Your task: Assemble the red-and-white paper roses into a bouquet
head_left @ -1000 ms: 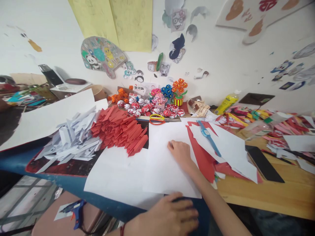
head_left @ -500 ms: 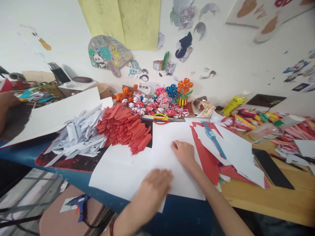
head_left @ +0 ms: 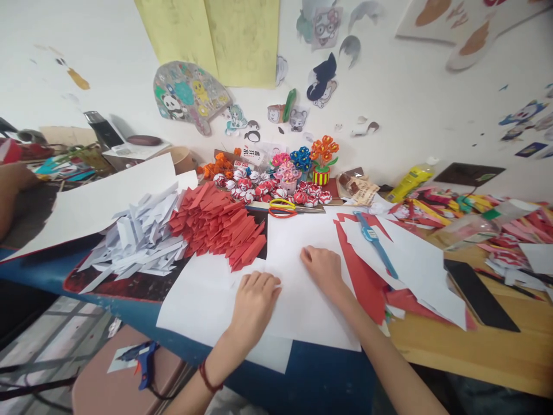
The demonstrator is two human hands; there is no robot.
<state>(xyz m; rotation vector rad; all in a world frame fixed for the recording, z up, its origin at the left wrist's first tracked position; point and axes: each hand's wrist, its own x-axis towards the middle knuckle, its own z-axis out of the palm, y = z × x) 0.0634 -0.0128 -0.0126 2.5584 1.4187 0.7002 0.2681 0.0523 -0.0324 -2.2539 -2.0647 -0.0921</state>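
My left hand (head_left: pixel 256 301) rests with curled fingers on white paper (head_left: pixel 194 300) at the middle of the table. To its right, my right hand (head_left: pixel 322 266) lies closed on another white sheet (head_left: pixel 298 230). Whether either hand pinches a paper edge is hidden. A heap of folded red paper pieces (head_left: pixel 220 225) lies just beyond my left hand, and folded white pieces (head_left: pixel 138 236) are heaped left of it. Yellow-and-red scissors (head_left: pixel 283 208) lie behind the sheets. A blue watch (head_left: pixel 375 245) sits on papers to the right.
Paper flowers (head_left: pixel 276 187) stand along the wall. At right are a black phone (head_left: pixel 479 295), a yellow bottle (head_left: pixel 412 180) and colored scraps. A glue gun (head_left: pixel 146 364) lies on a stool (head_left: pixel 108 392). Another person's arm (head_left: pixel 12 190) shows at the far left.
My left hand has moved away from me across the paper, up toward the red heap, and its fingers are now curled. My right hand stays in place.
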